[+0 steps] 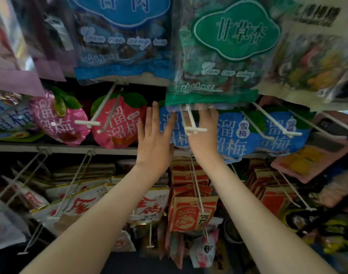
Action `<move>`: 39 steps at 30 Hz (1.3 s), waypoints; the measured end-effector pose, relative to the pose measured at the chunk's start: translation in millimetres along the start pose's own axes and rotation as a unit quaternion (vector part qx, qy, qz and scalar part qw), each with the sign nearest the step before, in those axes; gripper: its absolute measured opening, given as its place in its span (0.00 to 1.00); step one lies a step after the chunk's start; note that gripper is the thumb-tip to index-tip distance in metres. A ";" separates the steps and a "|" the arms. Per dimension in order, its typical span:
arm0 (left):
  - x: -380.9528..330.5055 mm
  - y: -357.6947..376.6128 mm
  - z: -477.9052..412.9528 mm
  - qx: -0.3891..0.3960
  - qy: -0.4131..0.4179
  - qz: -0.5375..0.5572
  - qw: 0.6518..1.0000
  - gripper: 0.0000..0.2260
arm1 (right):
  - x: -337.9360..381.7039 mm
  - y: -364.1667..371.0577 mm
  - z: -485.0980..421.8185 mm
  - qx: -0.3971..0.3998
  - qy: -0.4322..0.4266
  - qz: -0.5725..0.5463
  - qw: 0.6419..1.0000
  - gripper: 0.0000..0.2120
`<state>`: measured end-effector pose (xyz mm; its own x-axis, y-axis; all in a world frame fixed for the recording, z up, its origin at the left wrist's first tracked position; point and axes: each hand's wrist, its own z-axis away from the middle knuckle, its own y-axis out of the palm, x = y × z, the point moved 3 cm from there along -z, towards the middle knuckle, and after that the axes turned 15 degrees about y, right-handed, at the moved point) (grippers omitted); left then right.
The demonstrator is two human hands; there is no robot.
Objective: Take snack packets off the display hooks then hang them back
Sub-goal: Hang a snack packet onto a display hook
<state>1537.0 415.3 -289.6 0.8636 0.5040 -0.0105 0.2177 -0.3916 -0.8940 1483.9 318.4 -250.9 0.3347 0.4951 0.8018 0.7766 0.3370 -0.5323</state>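
A blue plum snack packet (174,133) hangs in the middle row on a white hook (194,130). My left hand (156,139) is open, its straight fingers lying against the packet's left side. My right hand (203,133) is at the packet's right side by the hook, fingers curled round its top edge; the fingertips are partly hidden under the green packet (224,62) hanging above. More blue packets (235,139) hang to the right, and a red packet (117,125) and a pink packet (58,119) to the left.
A large blue packet (121,40) hangs in the top row, close above my hands. White hook tips (87,123) stick out toward me along the middle row. The lower row holds white and red packets (149,208) and orange boxes (191,212) on long hooks.
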 end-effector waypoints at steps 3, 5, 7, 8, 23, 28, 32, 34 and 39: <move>-11.6 10.6 2.4 0.003 0.000 0.001 1.000 0.37 | -28.7 -28.4 18.5 -0.076 -0.113 -0.016 0.991 0.16; -18.0 16.0 1.5 0.001 -0.004 0.001 1.000 0.39 | -54.7 -48.3 24.2 -0.133 -0.128 -0.028 0.982 0.13; -22.3 20.5 0.1 0.000 -0.012 0.010 1.000 0.38 | -80.1 -63.4 20.4 -0.182 -0.074 -0.046 0.979 0.10; -25.7 20.6 -0.9 -0.010 -0.009 0.017 1.000 0.36 | -91.2 -68.6 14.8 -0.196 -0.027 -0.063 0.978 0.12; -81.4 8.1 4.0 0.039 0.023 0.179 0.983 0.33 | -85.8 -131.2 -35.4 0.097 0.102 -0.171 0.975 0.10; -124.7 -15.2 7.6 0.013 0.010 0.407 0.913 0.35 | -83.0 -170.8 -5.1 0.189 0.065 -0.136 0.970 0.04; -143.0 -38.4 10.8 -0.063 0.004 0.488 0.871 0.27 | -80.8 -192.2 12.2 0.235 0.081 -0.190 0.950 0.05; -142.0 -44.7 17.8 -0.110 -0.022 0.538 0.835 0.23 | -78.4 -194.1 20.3 0.255 0.083 -0.193 0.944 0.05; -117.5 -53.5 42.5 -0.159 -0.125 0.555 0.807 0.06 | -65.1 -174.3 37.3 0.302 0.096 -0.197 0.928 0.09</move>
<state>1404.6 409.8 -259.5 0.4966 -0.1685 -0.8515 -0.4866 -0.8663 -0.1124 1306.9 257.3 -220.4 0.2227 0.1054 0.9692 0.4378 0.8775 -0.1960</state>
